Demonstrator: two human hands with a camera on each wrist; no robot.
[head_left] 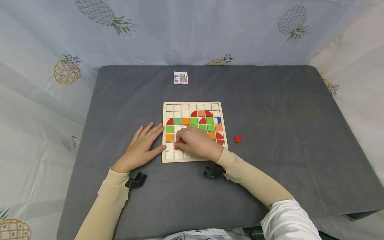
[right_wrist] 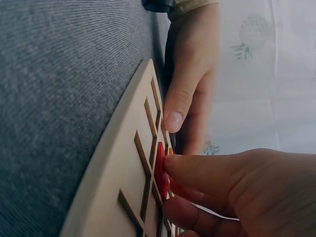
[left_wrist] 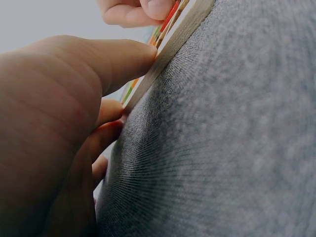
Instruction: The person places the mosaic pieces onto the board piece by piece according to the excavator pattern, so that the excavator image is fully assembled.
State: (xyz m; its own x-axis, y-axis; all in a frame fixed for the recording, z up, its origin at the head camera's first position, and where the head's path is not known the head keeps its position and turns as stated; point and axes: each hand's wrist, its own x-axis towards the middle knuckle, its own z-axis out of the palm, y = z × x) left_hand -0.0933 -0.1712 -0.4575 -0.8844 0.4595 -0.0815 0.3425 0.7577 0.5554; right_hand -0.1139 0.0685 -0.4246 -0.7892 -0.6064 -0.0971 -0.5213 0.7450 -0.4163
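A square wooden grid board [head_left: 174,160] lies on the grey table, with red, green and orange tiles in some of its cells. My left hand [head_left: 141,148] rests flat beside it, fingers spread, thumb and fingertips touching its left edge. Over the lower left cells, my right hand [head_left: 198,140] pinches a red tile [right_wrist: 159,170] between thumb and fingers. That tile stands tilted against a cell in the right wrist view. The right hand hides part of the middle rows. A loose red quarter-round tile [head_left: 238,138] lies right of the board.
A small printed pattern card [head_left: 181,78] lies near the table's far edge. A blue piece [head_left: 219,120] sits at the board's right side. Pineapple-print curtains [head_left: 192,33] hang behind the grey table [head_left: 285,133] and along its sides.
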